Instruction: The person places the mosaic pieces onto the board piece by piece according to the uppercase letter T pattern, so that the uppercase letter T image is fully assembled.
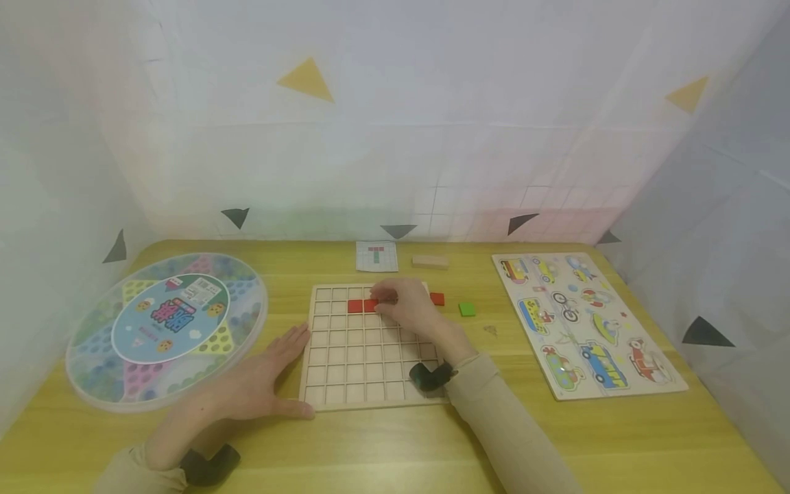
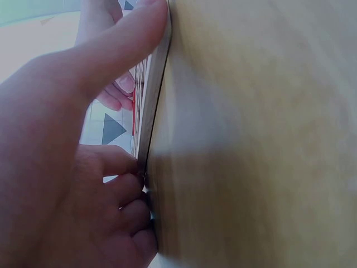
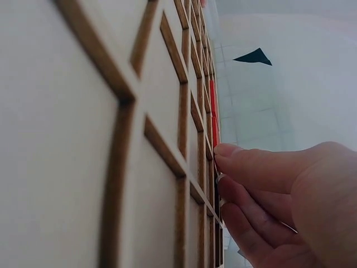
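A square wooden grid board (image 1: 336,357) lies on the table in the head view. Two red square tiles (image 1: 355,306) sit side by side in an upper row. My right hand (image 1: 407,305) reaches over the board, thumb and bent fingers at the right-hand one of these tiles; in the right wrist view the thumb (image 3: 234,156) meets its end. My fingers partly hide that tile and the cells beside it. My left hand (image 1: 259,384) rests on the table at the board's left side, fingers touching the left edge and thumb at the near corner.
Right of the board lie another red tile (image 1: 437,299) and a green tile (image 1: 467,309). Behind it are a pattern card (image 1: 385,264) and a wooden bar (image 1: 430,261). A round game board (image 1: 247,343) stands left, a picture puzzle (image 1: 592,329) right. Walls enclose the table.
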Motion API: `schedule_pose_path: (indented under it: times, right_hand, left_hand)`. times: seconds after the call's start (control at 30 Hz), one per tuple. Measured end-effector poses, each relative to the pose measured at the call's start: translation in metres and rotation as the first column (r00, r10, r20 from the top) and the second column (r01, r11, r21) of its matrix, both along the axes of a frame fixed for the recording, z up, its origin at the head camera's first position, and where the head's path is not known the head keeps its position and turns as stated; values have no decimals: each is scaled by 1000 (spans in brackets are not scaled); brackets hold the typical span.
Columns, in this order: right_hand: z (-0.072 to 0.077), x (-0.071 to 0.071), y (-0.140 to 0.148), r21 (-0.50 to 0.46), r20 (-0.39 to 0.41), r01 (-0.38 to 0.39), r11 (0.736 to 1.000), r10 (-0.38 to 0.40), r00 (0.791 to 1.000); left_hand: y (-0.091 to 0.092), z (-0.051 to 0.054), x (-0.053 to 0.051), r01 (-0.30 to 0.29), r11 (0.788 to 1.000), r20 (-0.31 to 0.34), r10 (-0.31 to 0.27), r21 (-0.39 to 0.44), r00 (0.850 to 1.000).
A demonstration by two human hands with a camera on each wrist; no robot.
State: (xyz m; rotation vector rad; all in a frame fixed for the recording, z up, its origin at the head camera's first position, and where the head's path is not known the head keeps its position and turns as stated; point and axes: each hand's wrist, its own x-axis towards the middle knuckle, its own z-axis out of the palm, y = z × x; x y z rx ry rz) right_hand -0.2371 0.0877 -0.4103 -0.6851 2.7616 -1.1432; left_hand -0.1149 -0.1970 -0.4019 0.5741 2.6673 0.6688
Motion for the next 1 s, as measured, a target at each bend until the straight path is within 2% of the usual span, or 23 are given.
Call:
schedule_pose_path:
  times: [0.4, 0.73, 0.83, 1.0]
  right_hand:
    - [0, 1, 0, -14, 0, -3, 1000, 3, 1000]
    - [0, 2, -1, -15, 18, -1, 1000, 1, 1000]
    - [1, 1, 1, -29, 38, 0, 1000, 1, 999]
    - [10, 0, 8, -77, 115, 34, 996, -25, 993]
  left_hand:
    - [1, 1, 1, -18, 1000, 7, 18, -5, 1000]
    - [-1, 2, 1, -6, 1000, -4, 6, 10, 1000]
    - [-1, 1, 1, -9, 1000, -6, 9, 11, 1000]
    - [-1, 2, 1, -2, 1000, -9, 3, 13, 1000]
